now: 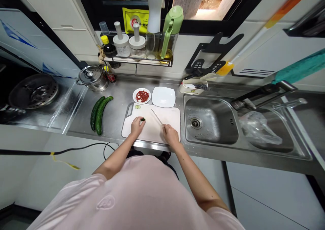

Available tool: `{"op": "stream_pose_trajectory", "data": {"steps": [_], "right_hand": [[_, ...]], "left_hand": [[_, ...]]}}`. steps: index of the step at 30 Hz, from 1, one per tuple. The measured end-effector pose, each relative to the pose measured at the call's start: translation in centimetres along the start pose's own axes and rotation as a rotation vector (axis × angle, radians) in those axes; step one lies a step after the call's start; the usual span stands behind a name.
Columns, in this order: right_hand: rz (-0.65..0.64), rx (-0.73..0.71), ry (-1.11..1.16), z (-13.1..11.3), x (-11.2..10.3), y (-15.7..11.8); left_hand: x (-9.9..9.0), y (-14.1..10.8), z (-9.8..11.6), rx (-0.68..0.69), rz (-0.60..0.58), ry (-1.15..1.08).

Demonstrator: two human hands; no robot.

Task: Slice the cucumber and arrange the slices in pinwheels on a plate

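My left hand (137,127) is closed on a small dark green piece of cucumber (143,119) over the white cutting board (152,133). My right hand (170,134) grips a knife (156,116) by its handle, the blade pointing away and to the left above the board. Pale cucumber slices (137,107) lie at the board's far left, near its grey handle. Just beyond the board stand a small plate of chopped red chili (142,96) and a white square plate (164,97). To the left, two whole cucumbers (100,116) rest side by side on the counter.
A steel double sink (210,121) is on the right, with a clear plastic bag (260,127) over its second basin. A lidded pot (93,78) stands at the back left. Above the counter, a wall rack (138,61) carries bottles and jars. A wok (33,91) sits far left.
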State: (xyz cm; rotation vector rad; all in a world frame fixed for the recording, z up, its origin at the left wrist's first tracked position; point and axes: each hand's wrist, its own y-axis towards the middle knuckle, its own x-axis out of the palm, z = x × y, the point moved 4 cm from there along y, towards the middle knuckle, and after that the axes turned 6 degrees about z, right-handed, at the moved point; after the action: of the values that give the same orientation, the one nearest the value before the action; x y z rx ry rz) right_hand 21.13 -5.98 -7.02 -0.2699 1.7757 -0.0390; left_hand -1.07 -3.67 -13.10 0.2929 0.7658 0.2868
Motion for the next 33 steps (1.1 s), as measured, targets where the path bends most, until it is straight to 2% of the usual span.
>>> {"op": "stream_pose_trajectory", "data": {"steps": [13,22,33], "right_hand": [[-0.048,-0.052,0.077,-2.0,0.5,-0.1],[-0.146,-0.11,-0.001,-4.3,0.9,0.0],[-0.191,-0.138,-0.046,-5.0,1.4,-0.1]], "left_hand": [[-0.1,-0.4,0.1,0.017,0.006,-0.049],[-0.1,-0.4,0.3,0.065,0.052,-0.061],[-0.3,-0.4,0.7,0.029,0.012,-0.025]]}}
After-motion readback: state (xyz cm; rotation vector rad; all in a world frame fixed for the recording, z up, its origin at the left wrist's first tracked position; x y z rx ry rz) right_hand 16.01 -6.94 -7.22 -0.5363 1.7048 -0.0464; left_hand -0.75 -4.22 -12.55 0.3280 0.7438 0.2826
